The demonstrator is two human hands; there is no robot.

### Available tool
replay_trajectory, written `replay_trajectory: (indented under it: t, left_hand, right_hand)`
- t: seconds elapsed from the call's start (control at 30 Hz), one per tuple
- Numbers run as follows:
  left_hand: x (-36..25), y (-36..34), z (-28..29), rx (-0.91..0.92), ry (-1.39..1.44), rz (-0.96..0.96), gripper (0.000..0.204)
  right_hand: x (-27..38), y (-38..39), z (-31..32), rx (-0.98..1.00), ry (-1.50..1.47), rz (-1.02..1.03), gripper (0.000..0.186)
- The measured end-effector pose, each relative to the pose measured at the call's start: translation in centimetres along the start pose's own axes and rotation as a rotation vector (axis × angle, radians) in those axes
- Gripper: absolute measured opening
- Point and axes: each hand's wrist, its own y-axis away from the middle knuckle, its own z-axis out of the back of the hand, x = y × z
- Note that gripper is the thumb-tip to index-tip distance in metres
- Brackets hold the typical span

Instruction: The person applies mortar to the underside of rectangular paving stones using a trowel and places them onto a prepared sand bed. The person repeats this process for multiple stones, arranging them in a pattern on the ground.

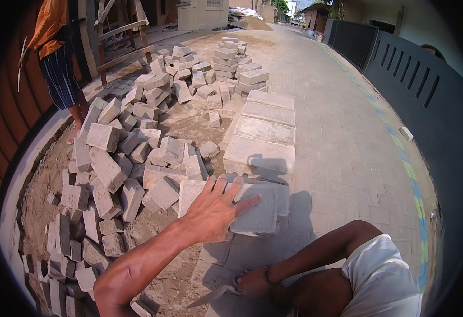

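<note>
My left hand [216,210] lies spread over a grey concrete paving block [259,215], its fingers reaching toward the far edge and its thumb across the top. That block rests on another one, whose edge shows at its right. Low in the view, my right hand [255,282] is closed around a trowel, and its pointed metal blade [209,296] juts out to the left. Most of the trowel's handle is hidden by the hand. Ahead of my left hand, several large flat blocks [260,149] lie in a row along the edge of the paving.
Loose paving blocks [107,166] form a heap on bare soil [186,127] at the left. Farther off stands a stack of blocks [225,64]. A person in orange [52,26] stands at upper left by a wooden frame [123,31]. A grey gate [422,79] borders the paved lane [342,137].
</note>
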Motion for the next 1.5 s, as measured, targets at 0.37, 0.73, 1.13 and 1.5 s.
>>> replay_trajectory:
  t: [0.37,0.73,1.13,1.5]
  left_hand:
    - [1.4,-5.2,-6.7,-0.166,-0.033,0.080,0.064]
    - [-0.2,5.6,-6.6,-0.214,-0.130,0.304,0.062]
    - [-18.0,39.8,0.5,0.397,0.344,1.152,0.066]
    - [-26.9,29.6,4.6,0.083,0.471,1.048,0.058]
  right_hand:
    - [-0.8,0.5,3.2,0.174,-0.073,-0.006,0.056]
    - [1.2,-5.7,4.3,0.149,0.168,0.250,0.040]
    - [0.0,-9.6,7.7,0.107,-0.098,-0.167,0.042]
    - [4.2,-18.9,7.5,0.087,-1.129,-0.444,0.029]
